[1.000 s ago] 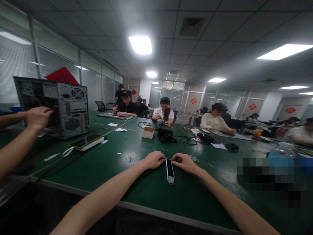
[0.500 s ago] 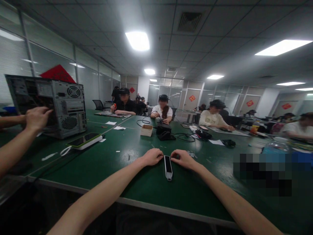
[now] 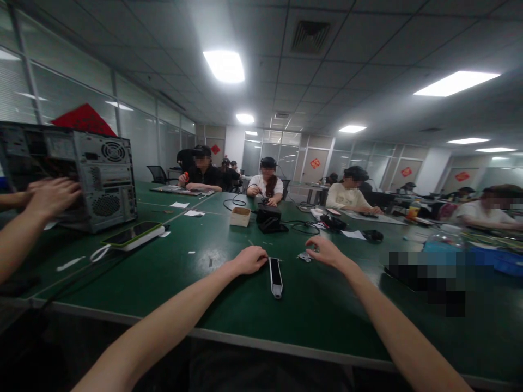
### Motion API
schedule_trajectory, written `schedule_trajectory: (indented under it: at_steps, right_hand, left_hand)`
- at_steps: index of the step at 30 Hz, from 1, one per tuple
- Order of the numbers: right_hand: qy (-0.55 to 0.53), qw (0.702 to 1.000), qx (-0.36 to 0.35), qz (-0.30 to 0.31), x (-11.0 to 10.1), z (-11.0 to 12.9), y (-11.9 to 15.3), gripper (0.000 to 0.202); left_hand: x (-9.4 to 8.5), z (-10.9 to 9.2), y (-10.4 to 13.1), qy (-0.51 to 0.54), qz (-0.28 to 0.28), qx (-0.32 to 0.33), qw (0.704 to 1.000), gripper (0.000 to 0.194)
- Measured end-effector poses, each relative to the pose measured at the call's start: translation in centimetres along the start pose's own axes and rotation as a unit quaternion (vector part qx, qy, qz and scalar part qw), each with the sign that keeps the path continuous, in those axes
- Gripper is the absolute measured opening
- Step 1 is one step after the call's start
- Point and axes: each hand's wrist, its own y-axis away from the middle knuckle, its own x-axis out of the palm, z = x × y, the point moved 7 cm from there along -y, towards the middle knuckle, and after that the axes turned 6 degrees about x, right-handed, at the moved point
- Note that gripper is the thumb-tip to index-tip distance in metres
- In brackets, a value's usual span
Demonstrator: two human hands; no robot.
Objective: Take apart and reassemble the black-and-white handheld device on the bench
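A slim pale device (image 3: 276, 279) with a long black face lies on the green table in front of me. My left hand (image 3: 251, 260) rests at its far left corner, fingers curled together. Whatever those fingertips may pinch is hidden. To the right of the device, my right hand (image 3: 328, 252) hovers with thumb and forefinger apart. Below its fingertips lies a small cluster of silvery bits (image 3: 304, 256), too small to name.
At left, another person's hands (image 3: 55, 193) reach into an open computer case (image 3: 106, 182). A green-edged phone-like device (image 3: 133, 234) lies nearby. Beyond my hands stand a small box (image 3: 240, 216) and a black stand (image 3: 270, 219). A blue basket (image 3: 500, 261) is at right.
My right hand has left the device's far end and moved right to the silvery bits, its fingers parting. My left hand stays by the device. The view has shifted slightly.
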Motion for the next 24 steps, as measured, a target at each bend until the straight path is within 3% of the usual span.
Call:
schedule_trajectory:
  at_steps: [3, 6, 9, 18, 24]
  right_hand:
    - [0.009, 0.998, 0.041, 0.038, 0.9, -3.1, 0.1, 0.035]
    - [0.0, 0.996, 0.056, 0.076, 2.3, -4.4, 0.2, 0.046]
    - [0.002, 0.995, 0.052, 0.079, 3.0, -4.3, 0.0, 0.045]
    - [0.061, 0.998, 0.013, 0.013, 3.2, -1.6, -0.2, 0.028]
    - [0.049, 0.998, 0.041, 0.018, 4.1, -2.1, -0.5, 0.028]
  left_hand:
    - [-0.1, -0.1, 0.1, 0.002, 0.0, -0.003, 1.0, 0.025]
    - [0.0, 0.0, 0.1, 0.004, 0.002, -0.006, 1.0, 0.026]
    - [0.1, 0.1, 0.0, 0.003, -0.002, -0.003, 1.0, 0.026]
    - [0.2, 0.1, 0.0, -0.009, -0.001, -0.011, 1.0, 0.024]
    - [0.2, 0.1, 0.0, -0.006, -0.007, -0.003, 1.0, 0.024]
